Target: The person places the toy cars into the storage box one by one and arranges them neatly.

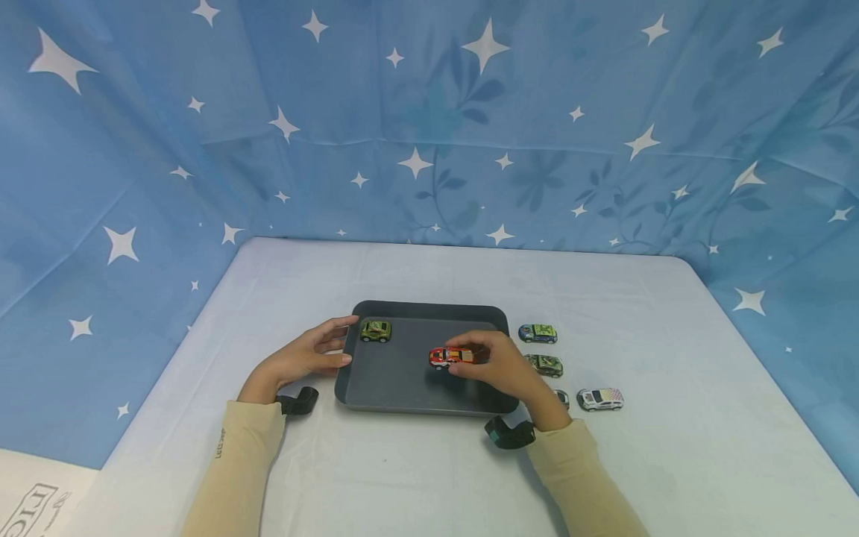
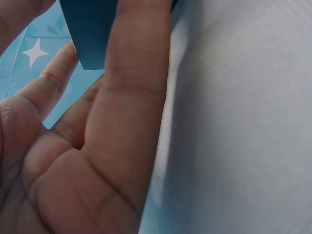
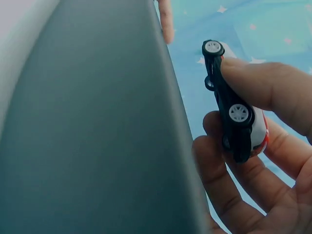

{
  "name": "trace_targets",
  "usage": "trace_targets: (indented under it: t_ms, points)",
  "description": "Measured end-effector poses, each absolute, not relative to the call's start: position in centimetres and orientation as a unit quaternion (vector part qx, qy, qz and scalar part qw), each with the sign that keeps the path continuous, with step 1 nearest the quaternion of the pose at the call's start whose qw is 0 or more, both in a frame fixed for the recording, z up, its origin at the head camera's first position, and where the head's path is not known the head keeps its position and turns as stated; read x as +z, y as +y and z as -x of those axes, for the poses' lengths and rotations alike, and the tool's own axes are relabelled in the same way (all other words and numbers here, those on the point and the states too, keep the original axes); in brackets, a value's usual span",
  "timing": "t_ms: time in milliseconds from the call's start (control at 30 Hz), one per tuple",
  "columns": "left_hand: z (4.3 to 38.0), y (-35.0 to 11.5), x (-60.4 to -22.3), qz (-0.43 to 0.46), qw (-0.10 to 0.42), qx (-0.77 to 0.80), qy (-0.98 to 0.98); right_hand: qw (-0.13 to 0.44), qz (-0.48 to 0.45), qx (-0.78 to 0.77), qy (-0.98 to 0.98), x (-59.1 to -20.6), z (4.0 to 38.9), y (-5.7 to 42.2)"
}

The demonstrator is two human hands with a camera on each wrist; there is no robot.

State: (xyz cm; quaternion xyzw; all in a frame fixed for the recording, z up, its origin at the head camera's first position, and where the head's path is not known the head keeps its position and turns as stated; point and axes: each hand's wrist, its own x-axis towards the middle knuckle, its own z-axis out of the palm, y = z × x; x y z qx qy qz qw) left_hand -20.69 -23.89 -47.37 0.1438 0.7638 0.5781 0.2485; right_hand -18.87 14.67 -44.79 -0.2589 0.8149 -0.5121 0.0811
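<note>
My right hand (image 1: 502,363) pinches a red toy car (image 1: 443,357) between thumb and fingers, held over the right half of a dark grey tray (image 1: 392,384). The right wrist view shows the car's black underside (image 3: 225,92) and white-hubbed wheels. At the tray's left side is my left hand (image 1: 305,354), its fingers and thumb extended to the rim; the left wrist view shows the fingers about the tray's corner (image 2: 90,39). A green toy car (image 1: 376,331) stands inside the tray, near its back left corner.
Right of the tray, a blue-and-green toy car (image 1: 538,333), a green camouflage car (image 1: 546,365) and a white patterned car (image 1: 600,399) stand on the white-covered table (image 1: 671,462). Another car (image 1: 562,399) is partly hidden by my right wrist. A blue starry curtain (image 1: 429,112) hangs behind.
</note>
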Motion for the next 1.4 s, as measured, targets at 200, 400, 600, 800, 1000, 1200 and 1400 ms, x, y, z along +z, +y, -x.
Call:
trace_targets:
  t_ms: [200,400,600,800,1000,1200,1400]
  points:
    - [20.7,-23.8,-47.3,-0.148,0.248,0.578,0.763,0.085,0.252,-0.515,0.815,-45.2,18.8,13.7]
    - [20.7,-23.8,-47.2,-0.148,0.248,0.576,0.765,0.082,0.252,-0.521,0.812,-45.6,18.7,12.7]
    - [20.5,-23.9,-47.0,-0.141,0.248,0.573,0.768,0.084,0.242,-0.517,0.817,-45.8,18.7,11.8]
    - [20.7,-23.9,-47.2,-0.138,0.247,0.573,0.769,0.08,0.227,-0.508,0.827,-46.1,18.7,10.9]
    - [20.8,-23.8,-47.3,-0.133,0.247,0.574,0.769,0.079,0.207,-0.501,0.837,-46.2,18.7,9.9]
    - [20.8,-23.9,-47.3,-0.126,0.25,0.574,0.769,0.084,0.192,-0.504,0.838,-46.3,18.7,9.0]
    - [20.9,-23.8,-47.4,-0.136,0.249,0.582,0.763,0.089,0.19,-0.516,0.83,-46.3,18.8,8.2]
